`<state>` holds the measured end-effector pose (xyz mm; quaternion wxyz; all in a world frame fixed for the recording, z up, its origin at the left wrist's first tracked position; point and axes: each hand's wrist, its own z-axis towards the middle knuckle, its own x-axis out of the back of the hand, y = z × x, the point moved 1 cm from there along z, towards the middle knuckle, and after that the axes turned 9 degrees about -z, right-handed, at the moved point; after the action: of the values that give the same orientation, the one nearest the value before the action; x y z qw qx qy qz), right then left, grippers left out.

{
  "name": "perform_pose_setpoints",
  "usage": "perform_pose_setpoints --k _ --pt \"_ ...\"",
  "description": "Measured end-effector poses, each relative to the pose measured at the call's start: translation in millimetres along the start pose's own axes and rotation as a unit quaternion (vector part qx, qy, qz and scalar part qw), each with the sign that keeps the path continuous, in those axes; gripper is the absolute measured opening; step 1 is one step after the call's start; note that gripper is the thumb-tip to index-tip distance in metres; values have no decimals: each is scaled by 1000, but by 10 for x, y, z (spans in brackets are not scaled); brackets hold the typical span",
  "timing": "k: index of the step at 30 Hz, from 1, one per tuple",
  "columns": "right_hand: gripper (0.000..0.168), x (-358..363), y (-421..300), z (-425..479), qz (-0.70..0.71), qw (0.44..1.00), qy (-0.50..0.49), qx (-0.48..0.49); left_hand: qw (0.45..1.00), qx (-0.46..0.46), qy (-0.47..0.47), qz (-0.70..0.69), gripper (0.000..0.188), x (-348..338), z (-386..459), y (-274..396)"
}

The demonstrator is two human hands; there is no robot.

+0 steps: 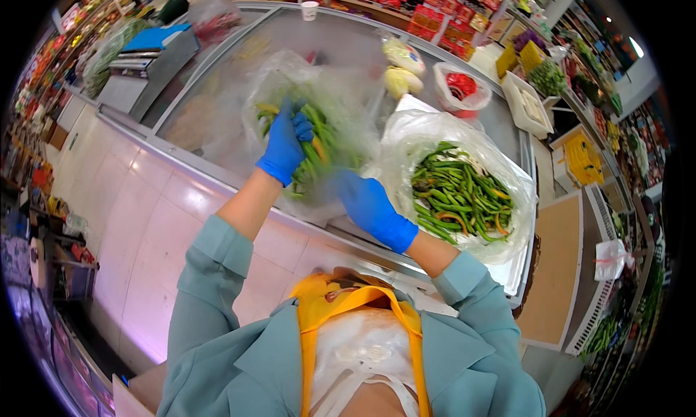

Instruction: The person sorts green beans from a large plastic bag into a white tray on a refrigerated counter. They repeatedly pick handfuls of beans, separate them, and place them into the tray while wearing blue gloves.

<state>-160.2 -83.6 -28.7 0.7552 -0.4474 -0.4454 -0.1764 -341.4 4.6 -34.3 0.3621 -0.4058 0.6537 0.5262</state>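
My left hand point(285, 142), in a blue glove, has its fingers curled against long green peppers point(321, 121) in a clear plastic bag point(261, 85). A few of those peppers are orange or yellow. To the right of that bag's lower part is my right hand point(378, 208), gloved in blue too. Its fingers are blurred by motion, so whether they hold anything is unclear. A second open clear bag point(397, 145) stands to its right, with a heap of thinner green peppers point(462, 194), some dark or orange. This bag rests on a white tray point(514, 275).
Beneath everything is a glass-topped freezer chest point(212, 118) with a metal rim. Wrapped cabbages point(402, 69) and a bag with red contents point(462, 85) lie behind the tray. A paper cup point(309, 10) stands at the far edge, and a weighing scale point(147, 64) at left. Cardboard point(549, 270) leans at right.
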Motion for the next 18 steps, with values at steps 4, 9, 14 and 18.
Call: perform_pose_setpoints --k 4,9,14,18 --pt "27 -387 1 161 55 998 38 -7 998 -26 57 22 31 280 -139 -232" --pt "18 -739 40 345 -163 985 -51 -3 998 42 20 51 30 610 -108 -225" --pt "14 -367 -30 -15 -119 993 -28 -5 990 25 -109 81 33 1022 559 391" --pt "14 103 673 -732 -99 994 35 -36 970 -34 109 217 39 753 701 608"
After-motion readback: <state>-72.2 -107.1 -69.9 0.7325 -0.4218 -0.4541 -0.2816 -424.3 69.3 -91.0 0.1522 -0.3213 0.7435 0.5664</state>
